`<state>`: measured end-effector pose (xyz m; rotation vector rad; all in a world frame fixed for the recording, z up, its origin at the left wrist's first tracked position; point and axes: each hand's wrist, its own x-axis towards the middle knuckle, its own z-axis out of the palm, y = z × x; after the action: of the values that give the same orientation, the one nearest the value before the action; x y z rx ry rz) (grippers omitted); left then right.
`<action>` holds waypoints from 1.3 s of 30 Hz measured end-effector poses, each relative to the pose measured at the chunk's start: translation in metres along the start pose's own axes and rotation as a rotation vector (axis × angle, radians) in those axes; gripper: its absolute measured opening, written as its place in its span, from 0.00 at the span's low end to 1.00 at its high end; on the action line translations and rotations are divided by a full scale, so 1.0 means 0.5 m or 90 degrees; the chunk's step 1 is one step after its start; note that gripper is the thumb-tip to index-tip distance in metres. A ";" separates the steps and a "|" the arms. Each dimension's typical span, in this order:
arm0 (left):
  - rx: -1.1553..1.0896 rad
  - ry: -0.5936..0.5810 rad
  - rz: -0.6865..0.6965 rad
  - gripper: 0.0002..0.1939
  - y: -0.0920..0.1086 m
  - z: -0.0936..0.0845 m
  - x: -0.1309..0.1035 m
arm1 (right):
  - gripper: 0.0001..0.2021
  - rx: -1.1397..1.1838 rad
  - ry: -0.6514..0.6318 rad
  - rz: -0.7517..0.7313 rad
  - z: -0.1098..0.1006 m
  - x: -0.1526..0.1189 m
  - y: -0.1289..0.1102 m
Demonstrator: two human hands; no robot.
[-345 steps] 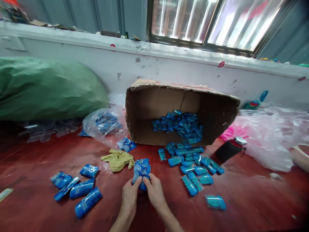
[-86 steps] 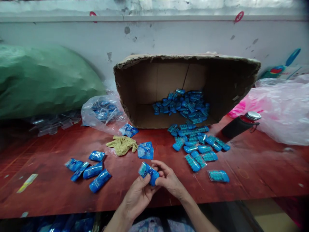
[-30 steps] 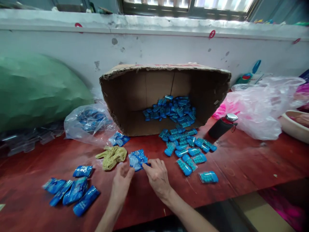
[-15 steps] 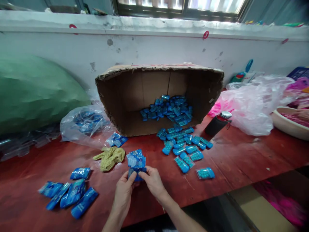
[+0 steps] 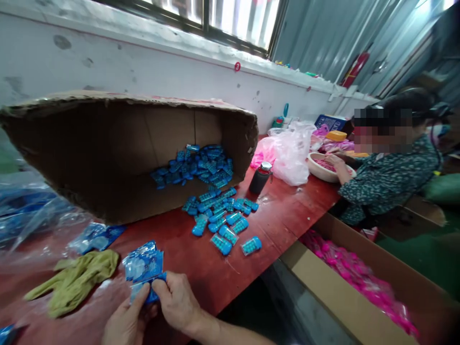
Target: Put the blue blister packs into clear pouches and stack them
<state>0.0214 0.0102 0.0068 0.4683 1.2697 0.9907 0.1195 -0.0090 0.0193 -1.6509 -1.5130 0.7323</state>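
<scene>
Between my left hand (image 5: 125,318) and my right hand (image 5: 178,303) is a small blue plastic packet (image 5: 154,292). Both thumbs and fingers pinch it near its upper edge. Just beyond it on the red table lies a pile of flat blue-and-white packets (image 5: 143,262). A crumpled yellow-green glove (image 5: 81,280) rests to the left. Farther right, clear tubes with blue caps and blue balls inside (image 5: 220,243) are scattered on the table. More such tubes (image 5: 212,163) are heaped inside the cardboard box (image 5: 122,139), which lies on its side.
A dark bottle with a metal lid (image 5: 260,179) stands by the box's right edge. Beyond are white plastic bags (image 5: 294,153) and a bowl (image 5: 316,168) where a co-worker's hand (image 5: 336,163) works. Below the table edge, a carton (image 5: 334,306) holds pink packets (image 5: 359,278).
My view has swung to the right, bringing the co-worker and the carton of pink packets into sight. Both hands still hold the blue packet.
</scene>
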 end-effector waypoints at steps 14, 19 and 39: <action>-0.071 -0.014 -0.082 0.08 0.000 -0.041 -0.026 | 0.17 -0.571 0.142 0.111 -0.243 -0.044 0.237; -0.112 0.016 -0.109 0.08 0.001 -0.039 -0.037 | 0.15 -0.487 0.140 0.026 -0.109 -0.011 0.162; -0.145 0.005 -0.081 0.16 0.002 -0.070 -0.042 | 0.10 0.286 -0.140 0.021 -0.040 -0.015 -0.018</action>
<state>-0.0112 -0.0140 0.0100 0.2050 1.1620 1.0162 0.1299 -0.0195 0.0370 -1.2897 -1.3420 1.2065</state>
